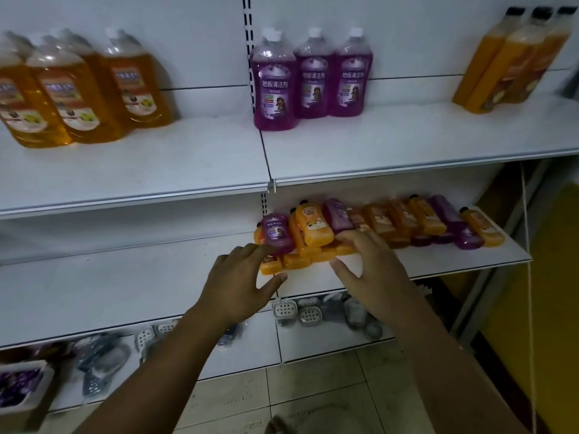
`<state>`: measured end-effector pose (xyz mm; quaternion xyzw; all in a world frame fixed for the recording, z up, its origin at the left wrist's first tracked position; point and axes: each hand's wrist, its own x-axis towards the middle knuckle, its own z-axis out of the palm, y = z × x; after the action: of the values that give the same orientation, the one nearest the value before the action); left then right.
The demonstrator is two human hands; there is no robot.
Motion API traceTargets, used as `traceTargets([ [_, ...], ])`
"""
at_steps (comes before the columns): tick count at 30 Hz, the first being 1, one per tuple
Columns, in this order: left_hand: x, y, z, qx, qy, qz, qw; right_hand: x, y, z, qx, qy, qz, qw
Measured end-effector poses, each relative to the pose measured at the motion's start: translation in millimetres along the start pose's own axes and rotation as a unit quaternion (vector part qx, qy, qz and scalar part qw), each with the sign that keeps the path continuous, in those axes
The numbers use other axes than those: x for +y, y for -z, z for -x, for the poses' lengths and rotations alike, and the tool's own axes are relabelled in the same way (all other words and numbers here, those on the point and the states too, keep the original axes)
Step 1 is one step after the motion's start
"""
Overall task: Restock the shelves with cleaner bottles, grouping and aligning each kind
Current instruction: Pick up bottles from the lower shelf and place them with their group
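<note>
On the middle shelf lies a heap of several cleaner bottles, orange and purple, on their sides. My left hand reaches to the heap's left end, fingertips touching a purple bottle that rests on orange ones. My right hand lies spread on the low orange bottles just below an orange bottle. Neither hand grips anything. On the top shelf stand three purple bottles, several amber bottles at the left and tall orange bottles at the far right.
The left half of the middle shelf is bare. The bottom shelf holds white soap dishes and packaged goods. A thin cord hangs at the right beside a yellow wall. Tiled floor lies below.
</note>
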<state>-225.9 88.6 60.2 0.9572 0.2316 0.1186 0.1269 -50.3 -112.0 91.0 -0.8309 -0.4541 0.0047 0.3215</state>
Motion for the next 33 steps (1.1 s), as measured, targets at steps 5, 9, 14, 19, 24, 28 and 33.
traceTargets([
  [5, -30.7, -51.3, -36.3, -0.061, 0.077, 0.087, 0.991, 38.8, -40.9, -33.7, -0.034, -0.098, -0.091, 0.99],
  [9, -55.4, -85.3, -67.6, -0.118, 0.17, 0.203, 0.957, 61.0, -79.1, -56.4, -0.048, -0.2, -0.187, 0.961],
  [14, -78.4, -113.5, -102.7, -0.12, 0.248, 0.234, 0.932, 86.9, -112.1, -77.4, -0.042, -0.269, -0.222, 0.936],
  [19, -82.7, -139.7, -126.9, -0.099, 0.317, 0.297, 0.895, 108.9, -131.4, -110.0, -0.039, -0.343, -0.298, 0.89],
  [24, -74.3, -160.7, -153.0, -0.038, 0.314, 0.348, 0.882, 132.7, -163.6, -135.7, -0.09, -0.443, -0.399, 0.798],
  [28, -72.6, -171.1, -166.1, -0.018, 0.328, 0.354, 0.876, 139.3, -183.0, -139.1, -0.065, -0.471, -0.423, 0.771],
  [33, -79.6, -185.3, -172.4, -0.015, 0.36, 0.353, 0.863, 142.5, -187.1, -142.0, -0.048, -0.466, -0.441, 0.766],
])
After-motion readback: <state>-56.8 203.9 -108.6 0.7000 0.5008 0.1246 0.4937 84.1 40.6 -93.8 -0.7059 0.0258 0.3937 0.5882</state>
